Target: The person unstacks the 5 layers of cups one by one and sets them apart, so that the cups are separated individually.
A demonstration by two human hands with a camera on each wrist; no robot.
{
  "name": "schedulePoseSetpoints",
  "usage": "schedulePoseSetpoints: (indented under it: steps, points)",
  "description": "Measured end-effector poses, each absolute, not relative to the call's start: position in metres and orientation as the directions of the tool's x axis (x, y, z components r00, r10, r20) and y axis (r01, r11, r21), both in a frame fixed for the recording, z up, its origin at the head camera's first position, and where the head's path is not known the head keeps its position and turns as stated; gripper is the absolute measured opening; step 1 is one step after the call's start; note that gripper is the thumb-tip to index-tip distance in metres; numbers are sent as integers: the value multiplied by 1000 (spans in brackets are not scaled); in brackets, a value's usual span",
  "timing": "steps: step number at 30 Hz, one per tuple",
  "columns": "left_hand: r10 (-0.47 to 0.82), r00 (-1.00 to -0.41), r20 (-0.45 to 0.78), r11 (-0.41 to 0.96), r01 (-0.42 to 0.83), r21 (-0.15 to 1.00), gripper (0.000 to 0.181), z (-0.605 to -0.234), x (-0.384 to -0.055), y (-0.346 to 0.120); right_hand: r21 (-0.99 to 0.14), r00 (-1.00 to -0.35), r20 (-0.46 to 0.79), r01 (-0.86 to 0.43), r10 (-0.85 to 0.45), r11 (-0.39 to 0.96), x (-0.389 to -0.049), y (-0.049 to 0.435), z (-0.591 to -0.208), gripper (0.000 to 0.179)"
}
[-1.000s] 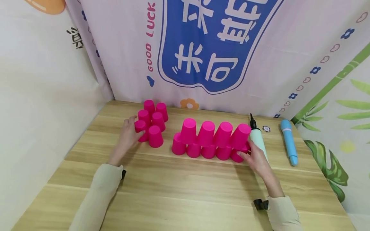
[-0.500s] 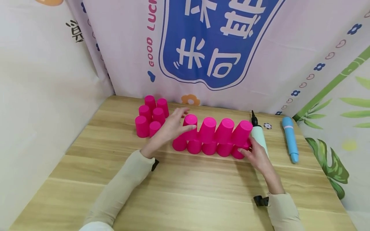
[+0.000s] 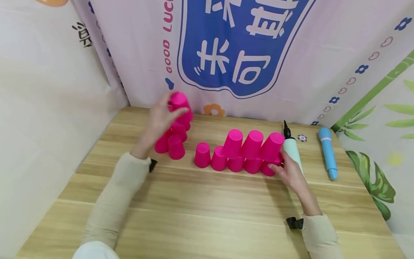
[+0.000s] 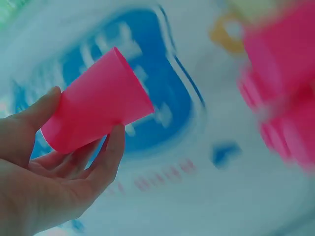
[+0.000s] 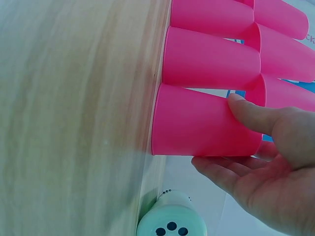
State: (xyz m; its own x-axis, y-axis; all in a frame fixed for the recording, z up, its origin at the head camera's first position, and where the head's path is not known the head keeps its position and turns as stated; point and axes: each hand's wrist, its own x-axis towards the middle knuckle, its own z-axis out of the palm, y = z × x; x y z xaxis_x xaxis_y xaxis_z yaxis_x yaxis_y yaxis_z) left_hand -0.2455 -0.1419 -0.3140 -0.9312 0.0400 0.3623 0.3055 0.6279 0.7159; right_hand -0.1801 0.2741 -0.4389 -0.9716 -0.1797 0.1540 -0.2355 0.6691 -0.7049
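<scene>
In the head view my left hand (image 3: 160,117) holds a pink cup (image 3: 179,100) in the air above a cluster of upside-down pink cups (image 3: 176,146) at the left. The left wrist view has this cup (image 4: 101,103) pinched between thumb and fingers, well apart from the blurred cluster. My right hand (image 3: 290,173) grips the rightmost bottom cup (image 3: 267,168) of a row, thumb in front and fingers around its far side. Three upper cups (image 3: 252,144) stand on the row's right part. The two leftmost bottom cups (image 3: 202,155) carry nothing directly above them.
Behind the right hand lies a mint-green pump (image 3: 292,153) with a black nozzle. Farther right are a round chip (image 3: 302,138) and a blue stick-shaped thing (image 3: 328,153). A printed cloth (image 3: 145,64) hangs along the table's (image 3: 207,219) back edge.
My left hand went from the cluster to the row, took the leftmost upper cup and carried it up and left over the cluster. The right hand stays at its cup.
</scene>
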Motion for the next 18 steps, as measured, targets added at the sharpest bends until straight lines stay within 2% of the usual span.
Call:
schedulePoseSetpoints:
  steps: [4,7,13,18]
  points:
    - [-150,-930,335,680,149,718,59,-322,-276,-197,-700,-972,150,-232,-179,676,-181,275,-437,56]
    - [-217,-919,330,717,80,693,55,-345,-295,-228,-694,-974,138,-226,-181,683,-182,277,-435,56]
    - [-174,-955,241,777,17,629,50,-397,-314,-253,-697,-974,140,-225,-178,680,-180,277,-436,58]
    - [-147,-961,235,789,30,614,45,-421,-317,-254,-699,-967,168,-252,-190,669,-179,276,-438,58]
